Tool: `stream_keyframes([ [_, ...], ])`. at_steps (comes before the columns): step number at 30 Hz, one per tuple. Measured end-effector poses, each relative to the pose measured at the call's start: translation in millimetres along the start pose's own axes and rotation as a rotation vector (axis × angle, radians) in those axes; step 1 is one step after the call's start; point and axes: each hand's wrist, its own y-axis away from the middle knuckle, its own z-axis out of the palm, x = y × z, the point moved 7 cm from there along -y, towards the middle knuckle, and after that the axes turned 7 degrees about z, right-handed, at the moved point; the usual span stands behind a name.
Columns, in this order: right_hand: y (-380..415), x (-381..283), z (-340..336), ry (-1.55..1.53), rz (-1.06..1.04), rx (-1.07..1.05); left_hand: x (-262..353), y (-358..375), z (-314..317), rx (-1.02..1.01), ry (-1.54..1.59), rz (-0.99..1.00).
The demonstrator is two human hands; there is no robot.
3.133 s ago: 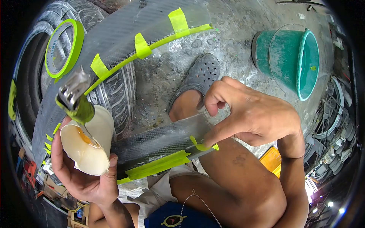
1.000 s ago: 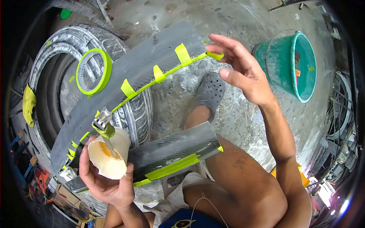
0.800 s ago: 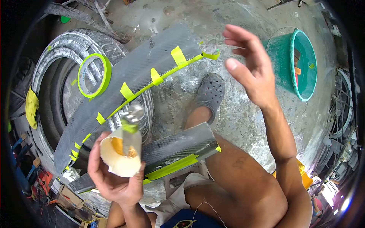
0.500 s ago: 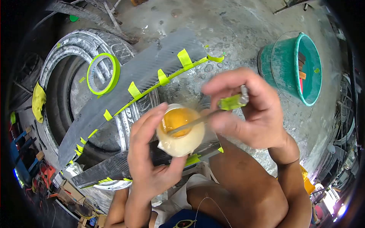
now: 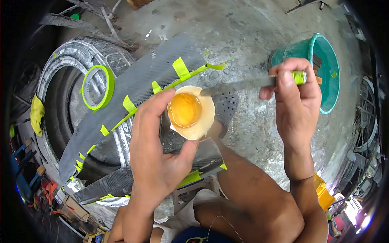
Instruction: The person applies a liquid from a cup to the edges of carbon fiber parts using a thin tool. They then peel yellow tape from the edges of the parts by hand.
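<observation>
My left hand [image 5: 162, 150] is wrapped around a small pale cup [image 5: 206, 115] with amber liquid [image 5: 185, 109] in it. The cup's mouth faces me. Between the thumb and fingers of my right hand [image 5: 299, 103] is a flat metal blade [image 5: 243, 84], its end wrapped in green tape. The far tip of the blade meets the cup's upper right rim, outside the liquid. Below and behind the cup lies a long carbon-fibre panel [image 5: 150, 65] edged with green tape tabs, and a second taped carbon-fibre panel [image 5: 109, 181] is nearer my lap.
The panels rest over a dusty tyre [image 5: 46, 87]. A roll of green tape [image 5: 108, 89] sits on the larger panel. A yellow cloth [image 5: 37, 115] hangs at the tyre's left side. A green bucket [image 5: 333, 77] stands on the concrete floor [image 5: 243, 36] at the right.
My right hand has moved right and up, drawing the blade's tip out of the liquid to the rim. The cup has tilted to face me more and risen slightly.
</observation>
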Motion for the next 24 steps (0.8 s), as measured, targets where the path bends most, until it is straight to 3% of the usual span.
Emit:
stream_keyframes([
  [24,-8.7,2.8,6.4,0.482,-0.432,-0.045,-19.4,16.4,-24.6,0.048,-0.008,-0.167],
])
